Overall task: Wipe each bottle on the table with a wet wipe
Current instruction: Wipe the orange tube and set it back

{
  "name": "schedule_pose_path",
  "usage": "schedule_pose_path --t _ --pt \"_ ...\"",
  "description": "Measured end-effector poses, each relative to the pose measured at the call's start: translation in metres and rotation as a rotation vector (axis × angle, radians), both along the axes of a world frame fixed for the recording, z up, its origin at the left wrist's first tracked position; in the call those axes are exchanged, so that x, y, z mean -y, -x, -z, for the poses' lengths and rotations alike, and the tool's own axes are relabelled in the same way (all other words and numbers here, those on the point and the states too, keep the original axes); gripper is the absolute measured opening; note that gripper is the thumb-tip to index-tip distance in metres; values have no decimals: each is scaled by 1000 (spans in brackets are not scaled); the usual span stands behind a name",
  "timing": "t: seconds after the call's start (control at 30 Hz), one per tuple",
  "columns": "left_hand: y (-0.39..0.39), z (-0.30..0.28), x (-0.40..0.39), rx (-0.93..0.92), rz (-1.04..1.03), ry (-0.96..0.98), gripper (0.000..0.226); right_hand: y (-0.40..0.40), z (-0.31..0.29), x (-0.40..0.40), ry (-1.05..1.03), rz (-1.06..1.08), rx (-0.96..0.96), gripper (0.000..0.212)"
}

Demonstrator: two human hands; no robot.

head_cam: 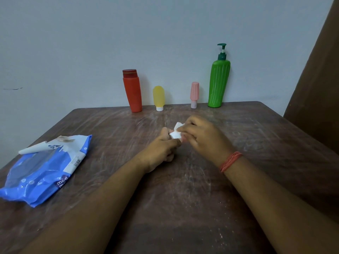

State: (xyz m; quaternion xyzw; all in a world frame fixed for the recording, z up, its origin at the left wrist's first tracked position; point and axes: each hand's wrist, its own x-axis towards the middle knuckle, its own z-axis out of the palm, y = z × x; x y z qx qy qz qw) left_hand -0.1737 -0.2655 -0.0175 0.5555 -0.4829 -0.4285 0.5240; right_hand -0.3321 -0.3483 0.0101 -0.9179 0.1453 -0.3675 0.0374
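Observation:
Several bottles stand along the table's far edge against the wall: a red bottle (pixel 132 90), a small yellow bottle (pixel 158 97), a small pink bottle (pixel 194 94) and a tall green pump bottle (pixel 218 81). Over the middle of the table, my left hand (pixel 163 147) and my right hand (pixel 200 136) meet, both pinching a folded white wet wipe (pixel 176 132). The wipe is mostly hidden by my fingers. Neither hand touches a bottle.
A blue wet-wipe pack (pixel 44 169) lies at the left of the brown table (pixel 183 198), its flap peeled open. A brown panel (pixel 319 88) rises at the right. The pale wall stands right behind the bottles.

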Motion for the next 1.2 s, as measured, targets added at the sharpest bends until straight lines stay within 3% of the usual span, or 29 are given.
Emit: schedule_pose_path --t 0.1,0.23,0.3,0.4,0.5,0.7,0.87,1.0,1.13,1.2 --pt "-2 0 0 -72 -13 8 27 1 1 2 -15 45 67 16" --pt "-6 2 0 -242 -15 67 14 -1 4 -1 26 -24 25 17" --pt "-6 1 -1 -286 -6 79 17 -1 2 -1 14 7 76 16" --pt "-7 -2 -2 -320 28 76 22 -2 4 -6 54 -61 8 18" --pt "-9 -2 -1 -365 88 93 15 -1 3 -3 33 -48 42 17" --pt "-10 2 0 -264 54 104 28 -4 5 -10 76 -87 -3 15" --pt "-5 3 1 -115 99 118 30 -4 2 -7 65 136 146 9" --pt "-6 5 1 -113 64 119 33 -5 3 -15 101 0 15 9" --pt "-5 4 2 -96 61 94 31 2 -4 5 42 206 125 12" --pt "-5 5 2 -81 67 96 32 3 -2 3 17 204 135 12"
